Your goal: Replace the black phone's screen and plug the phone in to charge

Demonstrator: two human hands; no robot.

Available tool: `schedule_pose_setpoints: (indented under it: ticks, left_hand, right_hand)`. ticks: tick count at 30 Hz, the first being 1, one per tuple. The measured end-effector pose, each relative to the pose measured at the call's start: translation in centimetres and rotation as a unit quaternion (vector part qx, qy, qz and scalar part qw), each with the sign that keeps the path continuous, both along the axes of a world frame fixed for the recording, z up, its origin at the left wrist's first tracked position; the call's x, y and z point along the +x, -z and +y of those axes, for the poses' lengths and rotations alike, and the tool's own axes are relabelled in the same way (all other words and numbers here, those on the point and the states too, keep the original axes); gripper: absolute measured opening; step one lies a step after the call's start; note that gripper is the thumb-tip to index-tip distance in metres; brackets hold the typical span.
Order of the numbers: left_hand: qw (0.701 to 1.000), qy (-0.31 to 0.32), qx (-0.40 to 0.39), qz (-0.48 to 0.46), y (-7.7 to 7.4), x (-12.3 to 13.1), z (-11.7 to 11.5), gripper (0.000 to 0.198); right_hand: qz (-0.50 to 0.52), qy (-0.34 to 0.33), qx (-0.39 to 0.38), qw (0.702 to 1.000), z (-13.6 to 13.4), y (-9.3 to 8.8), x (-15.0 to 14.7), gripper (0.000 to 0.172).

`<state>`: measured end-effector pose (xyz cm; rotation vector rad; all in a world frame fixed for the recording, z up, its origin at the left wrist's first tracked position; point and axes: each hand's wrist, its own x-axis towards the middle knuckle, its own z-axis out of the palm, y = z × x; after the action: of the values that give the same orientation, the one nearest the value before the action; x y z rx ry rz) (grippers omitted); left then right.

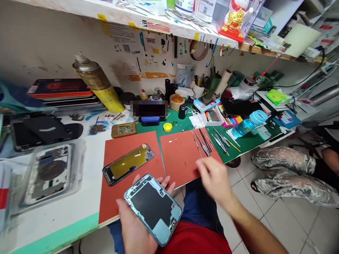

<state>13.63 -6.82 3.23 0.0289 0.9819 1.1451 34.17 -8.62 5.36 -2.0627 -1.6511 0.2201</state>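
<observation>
**Phone frame held off the near edge, other hand over the tools**

The left hand (136, 225) is cupping a light blue phone frame (153, 209) from underneath, fingers wrapping around its far side, and is holding it just off the near edge of the surface (66, 215), above the person's lap. The frame's open inside is facing up, showing a dark panel. The right hand (214, 180) is hovering empty, fingers loosely spread and blurred, over the near right corner of the right-hand red mat (182, 155).

Just beyond that hand, a row of tweezers and thin metal tools (209, 141) is lying across the mat's far right corner and the green cutting mat (246, 141) beside it. On the left red mat (119, 197), a second phone body (128, 164) with a yellowish inside is lying at a slant, near the held frame but apart from it.

Farther back, a small yellow cap (167, 127) is sitting on the green mat, with a brass-coloured tin (123, 129) to its left. A tall spray can (97, 83) is standing toward the far left, and a blue water bottle (250, 123) is lying on its side toward the right edge. At the left edge, a phone back in a clear plastic wrapper (50, 173) is resting on the white surface. Another person's legs (286, 173) are showing on the tiled floor to the right.
</observation>
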Motion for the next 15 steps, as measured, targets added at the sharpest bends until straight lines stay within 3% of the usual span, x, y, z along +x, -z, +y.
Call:
schedule_pose_setpoints:
  ticks: [3,6,11,15]
  left_hand:
    - [1.000,0.002,-0.022,0.004,-0.3,-0.2,0.2,0.063]
    - [1.000,0.008,-0.027,-0.006,-0.6,0.1,-0.2,0.059]
    - [0.999,0.003,0.032,-0.031,-0.4,0.3,-1.0,0.066]
    - [0.998,-0.003,0.054,-0.044,-0.3,0.0,-1.4,0.065]
  right_hand:
    - [-0.068,0.097,-0.056,0.991,2.6,1.1,6.9,0.029]
    - [-0.100,0.086,-0.122,0.984,5.0,2.1,10.8,0.028]
    - [-0.107,0.059,-0.177,0.977,7.1,3.4,12.5,0.021]
    - [-0.074,0.063,-0.145,0.985,6.9,2.7,13.5,0.016]
